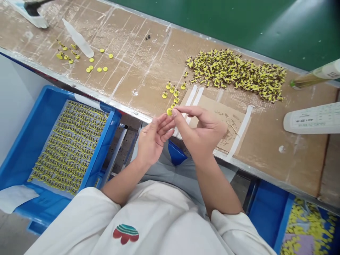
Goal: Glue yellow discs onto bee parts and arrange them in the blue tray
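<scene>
Between the thumb and forefinger of my right hand (204, 131) is a small toy figure on a round yellow base (169, 112). My left hand (153, 140) lies just to its left, palm turned up and fingers apart, with nothing visible in it. Its fingertips come close to the right thumb; whether they touch I cannot tell. Beyond the hands stand several small figures on yellow discs (172, 89). A large heap of tiny yellow and dark figures (236, 74) lies farther back, right of these. A cardboard sheet (212, 104), taped down with white strips, sits partly behind my right hand.
Loose yellow discs (99, 69) and a white squeeze bottle (78, 39) lie on the bench's left. Two bottles, one a glue bottle (310, 118), are at right. A blue crate (23, 141) holds rows of figures; another bin (285, 219) holds yellow pieces.
</scene>
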The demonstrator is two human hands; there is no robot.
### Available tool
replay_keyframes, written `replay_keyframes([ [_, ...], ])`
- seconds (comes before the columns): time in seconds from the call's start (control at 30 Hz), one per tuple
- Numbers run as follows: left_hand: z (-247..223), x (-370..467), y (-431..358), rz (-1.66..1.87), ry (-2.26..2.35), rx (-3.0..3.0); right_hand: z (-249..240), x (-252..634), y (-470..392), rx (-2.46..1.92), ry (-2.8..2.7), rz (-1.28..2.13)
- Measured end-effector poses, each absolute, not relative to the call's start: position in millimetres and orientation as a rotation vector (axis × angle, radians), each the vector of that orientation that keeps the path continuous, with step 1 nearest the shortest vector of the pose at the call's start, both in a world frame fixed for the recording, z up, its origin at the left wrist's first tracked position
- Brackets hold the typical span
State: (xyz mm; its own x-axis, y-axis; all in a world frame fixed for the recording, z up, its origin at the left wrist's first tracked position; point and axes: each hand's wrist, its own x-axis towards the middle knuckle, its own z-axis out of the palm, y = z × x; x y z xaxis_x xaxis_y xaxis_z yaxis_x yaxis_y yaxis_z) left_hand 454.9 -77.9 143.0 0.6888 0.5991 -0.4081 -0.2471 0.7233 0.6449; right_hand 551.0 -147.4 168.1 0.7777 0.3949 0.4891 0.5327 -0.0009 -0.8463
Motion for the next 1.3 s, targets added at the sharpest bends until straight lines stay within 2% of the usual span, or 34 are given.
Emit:
replay_keyframes([
  [0.27, 138.4, 441.3, -39.3, 0.659, 0.780, 0.456, 147.5, 595.4, -104.2, -1.960, -1.104, -0.210],
  [0.73, 134.9, 439.3, -32.2, 0.622, 0.766, 0.380, 137.2, 593.7, -92.1, -2.346, -1.254, -0.059],
  [0.93, 134.4, 439.8, -35.4, 0.595, 0.736, 0.379, 139.5, 596.2, -95.8, -2.317, -1.293, -0.127],
  [1.07, 139.1, 439.8, -37.3, 0.591, 0.676, 0.380, 158.1, 582.8, -110.2, -2.144, -1.338, -0.215],
  [1.2, 146.5, 440.4, -40.0, 0.516, 0.652, 0.402, 172.4, 557.4, -123.1, -1.880, -1.564, -0.032],
  [1.3, 150.6, 442.6, -43.1, 0.412, 0.597, 0.415, 165.4, 546.5, -126.8, -1.783, -1.628, 0.110],
])
